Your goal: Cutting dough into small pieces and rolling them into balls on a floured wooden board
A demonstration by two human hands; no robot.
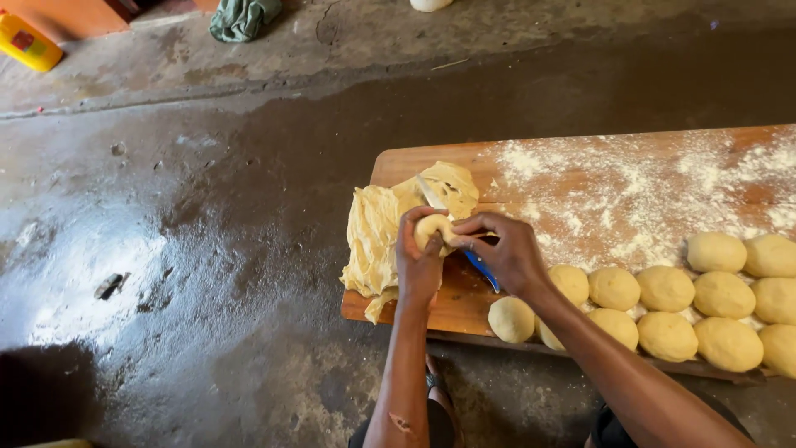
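Head view, looking down at a wooden board (431,314) lying on a wet, dark concrete floor (207,249).

Left hand (417,257): fingers are curling around a small coil of dough (434,229), clenching it from below and behind so the roll is sitting up off the board, presumably to keep its layers from slumping while it is being shaped.

Right hand (507,253): thumb and forefinger are pinching the coil's outer edge from the right, apparently tucking the loose end in. This same hand is also carrying a knife, blue handle (482,270) poking out beneath the palm and pale blade (431,193) showing above the coil. Exact grip on the knife is hidden by the fingers.

The coil is hovering just above the board's near-left part, between both hands, not resting on the wood.

Just left of the hands, a thin stretched sheet of dough (375,232) is lying crumpled at the board's left end, touching the edge and hanging slightly over it.

To the right, finished dough balls (663,311) are sitting in close rows along the near edge, touching one another. Scattered flour (630,191) is covering the far half of the board, likely against sticking.

Far background: a green cloth (242,18) and a yellow container (29,43) on the floor.
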